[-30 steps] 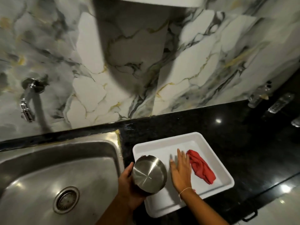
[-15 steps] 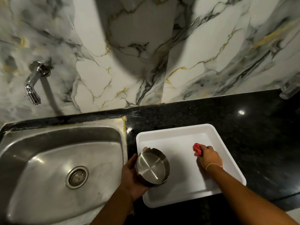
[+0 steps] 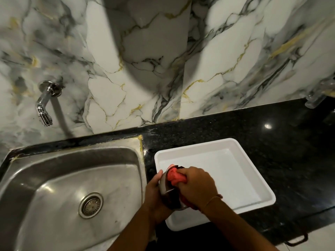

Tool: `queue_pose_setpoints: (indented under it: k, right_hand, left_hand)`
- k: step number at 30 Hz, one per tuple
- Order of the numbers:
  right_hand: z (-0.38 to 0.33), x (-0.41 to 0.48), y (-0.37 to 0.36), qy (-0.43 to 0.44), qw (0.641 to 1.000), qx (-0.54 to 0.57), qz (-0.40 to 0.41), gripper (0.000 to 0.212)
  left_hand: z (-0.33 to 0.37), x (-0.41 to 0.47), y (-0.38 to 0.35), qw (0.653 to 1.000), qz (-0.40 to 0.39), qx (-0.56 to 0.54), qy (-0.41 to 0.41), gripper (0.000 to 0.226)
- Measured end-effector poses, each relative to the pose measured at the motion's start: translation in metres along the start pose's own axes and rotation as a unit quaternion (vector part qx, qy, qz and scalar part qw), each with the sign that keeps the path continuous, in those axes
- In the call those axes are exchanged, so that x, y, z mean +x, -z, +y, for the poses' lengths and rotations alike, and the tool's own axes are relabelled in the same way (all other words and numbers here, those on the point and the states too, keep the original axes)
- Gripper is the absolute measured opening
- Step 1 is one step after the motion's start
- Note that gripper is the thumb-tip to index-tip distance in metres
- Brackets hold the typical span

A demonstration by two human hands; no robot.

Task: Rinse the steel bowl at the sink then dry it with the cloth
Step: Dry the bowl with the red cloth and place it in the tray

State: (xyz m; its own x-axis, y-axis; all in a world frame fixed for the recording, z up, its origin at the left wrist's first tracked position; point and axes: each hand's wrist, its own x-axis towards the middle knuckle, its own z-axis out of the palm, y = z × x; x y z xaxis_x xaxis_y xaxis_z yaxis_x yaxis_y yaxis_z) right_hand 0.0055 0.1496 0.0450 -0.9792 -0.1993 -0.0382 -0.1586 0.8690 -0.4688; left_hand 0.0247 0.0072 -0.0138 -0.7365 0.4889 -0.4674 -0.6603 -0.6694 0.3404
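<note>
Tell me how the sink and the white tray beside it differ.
The sink is shiny steel sunk into the counter, with a round drain; the white tray is matte, sits on top of the black counter, and has no drain. The sink looks larger and deeper. Both are rectangular basins with rounded corners.

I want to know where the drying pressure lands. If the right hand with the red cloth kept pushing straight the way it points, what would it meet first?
The right hand points left, pressing the red cloth into the steel bowl. So the bowl comes first, backed by the left hand cupping it; depth is hard to judge.
</note>
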Motion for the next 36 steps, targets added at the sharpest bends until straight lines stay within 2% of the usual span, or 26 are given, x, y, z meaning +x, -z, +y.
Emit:
queue_pose_setpoints:
  k: [3, 6, 9, 11, 13, 15, 17, 18, 20, 24, 26, 28, 30, 33, 36]
  right_hand:
    - [-0.016, -0.011, -0.010, 0.081, 0.995, 0.065, 0.000, 0.027]
    - [-0.016, -0.022, -0.003, 0.196, 0.972, 0.077, -0.105, 0.029]
    - [-0.002, -0.022, 0.013, 0.261, 0.945, -0.041, -0.193, 0.034]
    - [0.008, -0.022, 0.020, 0.283, 0.924, -0.134, -0.218, 0.033]
    - [0.014, -0.024, 0.022, 0.285, 0.928, -0.151, -0.186, 0.038]
    - [0.012, -0.027, 0.021, 0.287, 0.945, -0.122, -0.101, 0.037]
    - [0.005, -0.028, 0.013, 0.291, 0.946, -0.142, -0.016, 0.035]
    - [0.001, -0.026, 0.009, 0.281, 0.947, -0.156, 0.006, 0.037]
    - [-0.004, -0.023, 0.001, 0.229, 0.961, -0.154, -0.008, 0.042]
    - [-0.004, -0.026, -0.002, 0.112, 0.978, -0.157, -0.084, 0.036]
    - [-0.009, -0.031, 0.003, 0.042, 0.986, -0.103, -0.125, 0.037]
    - [-0.009, -0.033, 0.009, -0.005, 0.985, 0.016, -0.173, 0.043]
    - [-0.013, -0.031, 0.011, -0.042, 0.960, 0.159, -0.228, 0.028]
    - [-0.020, -0.029, 0.009, -0.121, 0.901, 0.347, -0.229, 0.007]
    - [-0.015, -0.030, 0.011, -0.170, 0.855, 0.451, -0.190, 0.019]
  left_hand:
    - [0.000, -0.001, 0.004, 0.997, 0.060, 0.031, -0.024, 0.067]
    - [0.008, -0.009, 0.010, 0.996, 0.069, 0.017, -0.049, 0.058]
    - [0.008, -0.012, 0.013, 0.996, 0.061, 0.025, -0.068, 0.057]
    - [0.004, -0.014, 0.012, 0.994, 0.065, 0.040, -0.076, 0.062]
    - [0.003, -0.017, 0.009, 0.994, 0.073, 0.053, -0.067, 0.065]
    - [0.004, -0.020, 0.004, 0.995, 0.069, 0.056, -0.041, 0.067]
    - [0.003, -0.020, 0.001, 0.996, 0.066, 0.052, -0.036, 0.074]
    - [0.003, -0.017, 0.002, 0.996, 0.070, 0.053, -0.035, 0.077]
    - [0.002, -0.014, 0.004, 0.994, 0.086, 0.052, -0.039, 0.076]
    - [-0.002, -0.013, 0.003, 0.989, 0.127, 0.052, -0.056, 0.064]
    - [-0.006, -0.012, 0.000, 0.985, 0.143, 0.057, -0.083, 0.057]
    - [-0.008, -0.014, -0.004, 0.982, 0.146, 0.056, -0.109, 0.054]
    - [-0.006, -0.015, -0.006, 0.982, 0.138, 0.055, -0.121, 0.055]
    - [-0.004, -0.015, -0.010, 0.983, 0.133, 0.058, -0.114, 0.063]
    - [0.002, -0.014, -0.009, 0.982, 0.142, 0.050, -0.115, 0.068]
